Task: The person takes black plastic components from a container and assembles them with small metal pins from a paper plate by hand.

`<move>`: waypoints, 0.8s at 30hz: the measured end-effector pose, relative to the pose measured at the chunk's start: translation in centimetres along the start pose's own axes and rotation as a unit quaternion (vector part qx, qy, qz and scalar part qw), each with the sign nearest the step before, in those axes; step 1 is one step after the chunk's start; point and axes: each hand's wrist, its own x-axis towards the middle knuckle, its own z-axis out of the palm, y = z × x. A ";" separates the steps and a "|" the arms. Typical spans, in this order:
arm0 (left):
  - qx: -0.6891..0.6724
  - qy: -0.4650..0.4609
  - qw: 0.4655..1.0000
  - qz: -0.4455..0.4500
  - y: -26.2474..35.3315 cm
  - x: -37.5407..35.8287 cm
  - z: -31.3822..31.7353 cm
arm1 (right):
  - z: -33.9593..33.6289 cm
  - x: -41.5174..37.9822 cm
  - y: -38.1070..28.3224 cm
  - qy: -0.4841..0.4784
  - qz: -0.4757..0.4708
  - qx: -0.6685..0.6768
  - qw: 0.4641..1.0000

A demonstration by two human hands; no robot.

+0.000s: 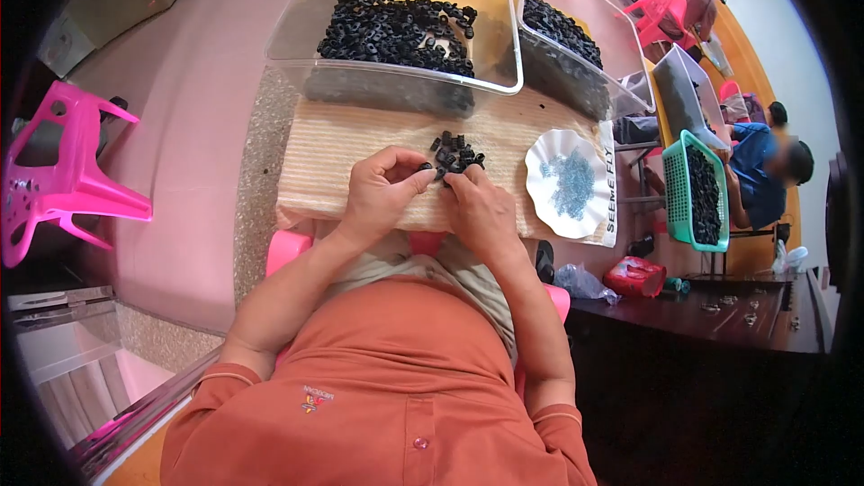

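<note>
Two clear tubs (396, 81) heaped with small black parts stand at the far edge of the cloth-covered table (333, 162), a white scalloped plate (569, 183) of bluish bits to the right. Both hands work at a small pile of black parts (455, 153) just beyond the fingers, apparently in a sorting or assembling step. The left hand (382, 193) pinches one black piece at its fingertips; the right hand (481, 207) curls narrow, its hold hidden, so the next pick needs fine fingertip care, and nothing blocks reach.
</note>
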 end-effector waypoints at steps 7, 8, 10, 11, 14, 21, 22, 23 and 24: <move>0.010 -0.003 1.000 -0.007 0.5 -0.1 0.1 | 0.1 -0.3 0.3 0.040 -0.022 0.021 0.999; 0.010 -0.005 1.000 -0.008 0.4 -0.1 0.1 | 0.0 -0.4 0.3 0.054 -0.026 0.032 0.998; 0.008 -0.009 1.000 -0.011 0.3 -0.2 0.1 | -0.2 -0.3 0.2 0.104 -0.034 0.110 0.988; 0.005 -0.015 1.000 -0.011 0.2 -0.2 0.1 | -0.4 -0.3 0.2 0.128 -0.037 0.149 0.980; 0.001 -0.032 0.999 -0.008 0.2 -0.4 0.2 | -0.8 -0.4 0.1 0.133 -0.004 0.263 0.956; 0.054 -0.072 0.996 0.021 0.4 -0.8 0.4 | -0.3 -0.9 0.5 0.115 0.033 0.401 0.908; 0.058 -0.080 0.995 0.021 0.7 -0.9 0.4 | -0.3 -0.8 0.6 0.117 0.028 0.392 0.912; 0.047 -0.081 0.995 0.023 0.6 -0.9 0.5 | -0.3 -0.9 0.6 0.119 0.023 0.384 0.915; 0.037 -0.081 0.996 0.025 0.5 -1.0 0.7 | -0.5 -1.0 0.6 0.114 0.030 0.374 0.920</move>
